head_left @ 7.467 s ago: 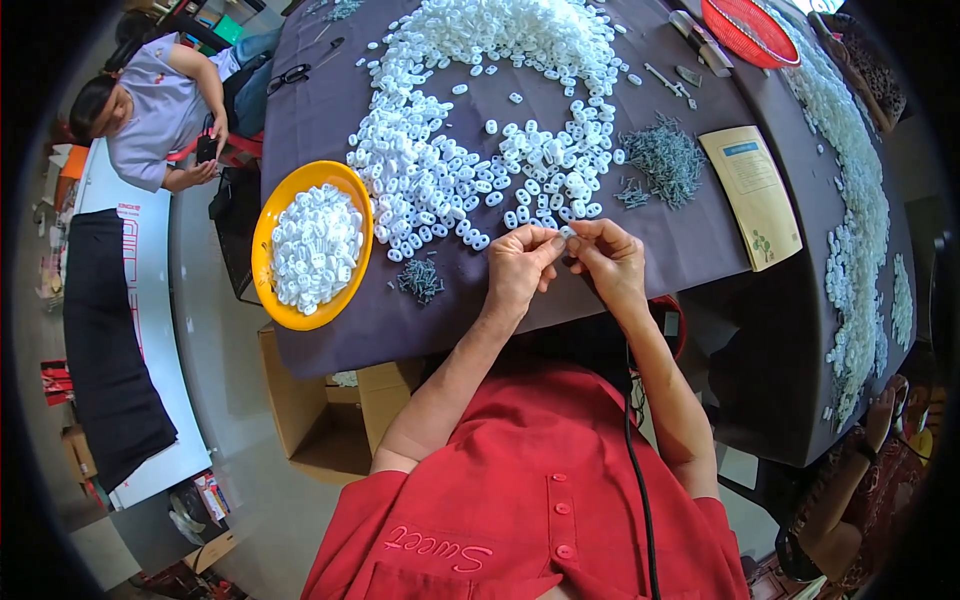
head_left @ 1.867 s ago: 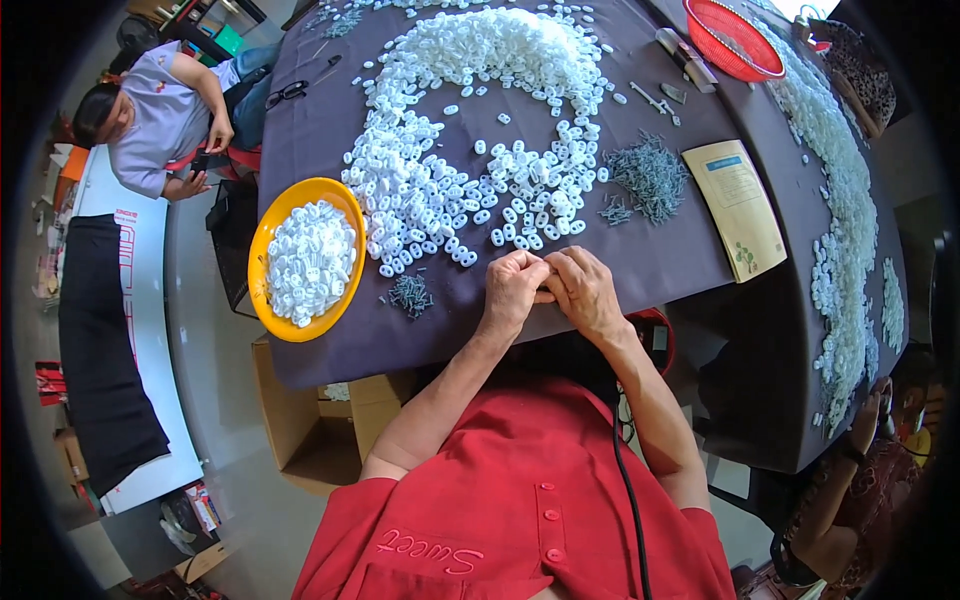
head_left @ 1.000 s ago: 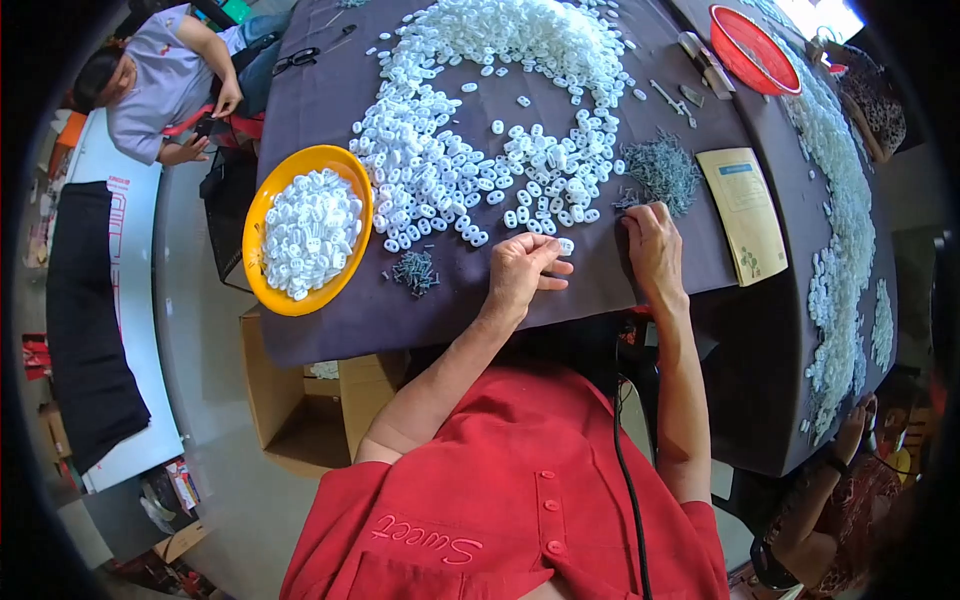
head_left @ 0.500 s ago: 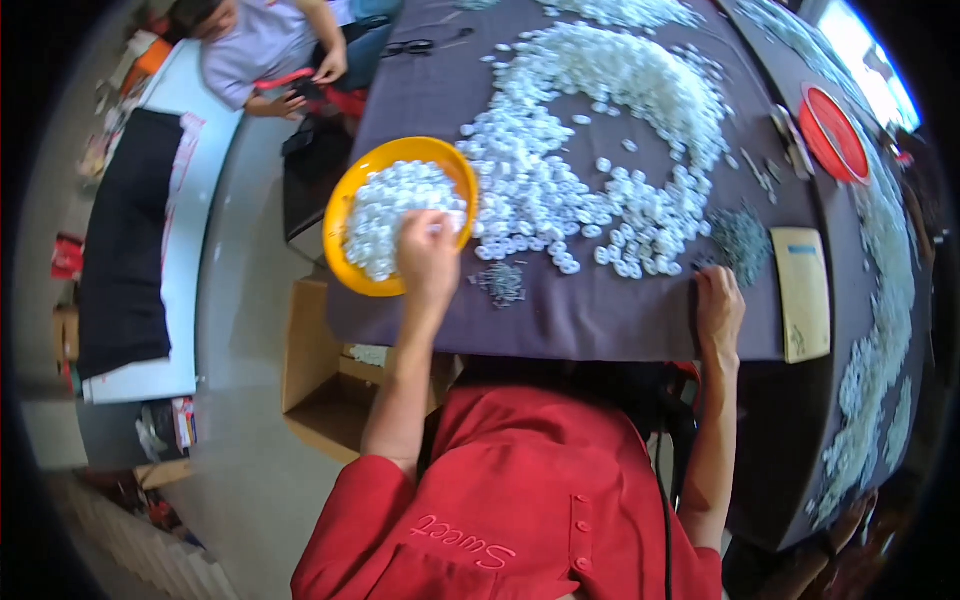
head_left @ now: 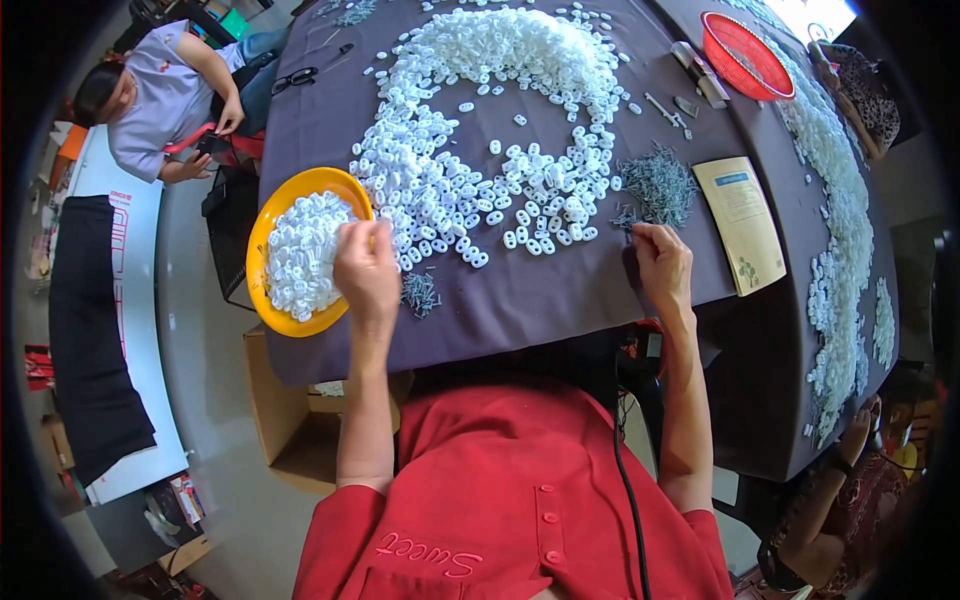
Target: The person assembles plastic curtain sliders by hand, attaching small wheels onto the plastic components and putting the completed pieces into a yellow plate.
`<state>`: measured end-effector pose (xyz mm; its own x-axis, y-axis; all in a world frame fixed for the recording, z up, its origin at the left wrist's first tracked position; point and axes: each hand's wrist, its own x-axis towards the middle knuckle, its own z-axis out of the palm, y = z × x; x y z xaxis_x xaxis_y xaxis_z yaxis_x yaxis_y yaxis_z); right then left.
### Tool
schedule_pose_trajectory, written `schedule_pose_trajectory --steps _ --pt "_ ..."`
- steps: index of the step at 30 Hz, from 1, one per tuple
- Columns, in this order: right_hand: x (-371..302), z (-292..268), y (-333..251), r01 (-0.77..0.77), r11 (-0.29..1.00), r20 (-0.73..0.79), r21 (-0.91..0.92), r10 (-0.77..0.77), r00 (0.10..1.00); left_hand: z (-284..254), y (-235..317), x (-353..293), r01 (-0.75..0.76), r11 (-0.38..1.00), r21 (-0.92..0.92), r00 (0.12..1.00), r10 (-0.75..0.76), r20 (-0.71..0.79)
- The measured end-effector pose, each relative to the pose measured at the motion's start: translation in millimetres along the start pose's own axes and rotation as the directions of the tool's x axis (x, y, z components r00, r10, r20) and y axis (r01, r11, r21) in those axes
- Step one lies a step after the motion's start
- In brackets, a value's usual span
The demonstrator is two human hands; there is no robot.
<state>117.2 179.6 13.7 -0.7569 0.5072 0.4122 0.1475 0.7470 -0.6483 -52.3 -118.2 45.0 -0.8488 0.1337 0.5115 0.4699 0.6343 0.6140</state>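
Observation:
My left hand [head_left: 367,268] is closed, thumb and fingers together, over the right rim of a yellow bowl [head_left: 262,235]. Small white oval plastic pieces with two holes [head_left: 305,245] fill the bowl. What the left fingers hold, if anything, is hidden. Fingers pinched, my right hand [head_left: 662,262] rests at the near edge of a pile of grey screws [head_left: 658,185]. A few loose screws lie at its fingertips, and I cannot make out what is between them. Near my left wrist is a smaller heap of grey screws [head_left: 420,293].
A large ring-shaped heap of white pieces [head_left: 500,50] covers the dark tablecloth [head_left: 540,305]. To the right are a tan booklet [head_left: 740,225] and a red basket [head_left: 745,55]. Glasses [head_left: 294,79] lie far left. Below stands a cardboard box [head_left: 290,440]. Other people sit around the table.
The view has shifted, so the table sits differently in it. My left hand has moved from over the bowl's pieces to its right rim. My right hand stays by the screws.

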Motion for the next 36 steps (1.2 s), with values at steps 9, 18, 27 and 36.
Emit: schedule_pose_trajectory --steps 9,18,27,36 --pt "-7 4 -4 0.019 0.998 0.044 0.057 -0.021 0.999 69 69 -41 -0.129 0.975 -0.181 0.931 0.182 0.315" --pt "-10 9 2 0.052 0.996 -0.023 0.073 -0.051 0.998 102 79 -38 -0.244 0.967 -0.074 0.892 0.253 0.376" --pt "-10 8 0 0.091 0.994 -0.028 0.065 -0.089 0.996 104 84 -35 -0.274 0.961 0.037 0.839 0.220 0.497" --pt "-10 6 -5 0.036 0.991 -0.019 0.129 -0.034 0.999 92 94 -44 0.234 0.858 -0.457 0.829 0.069 0.555"
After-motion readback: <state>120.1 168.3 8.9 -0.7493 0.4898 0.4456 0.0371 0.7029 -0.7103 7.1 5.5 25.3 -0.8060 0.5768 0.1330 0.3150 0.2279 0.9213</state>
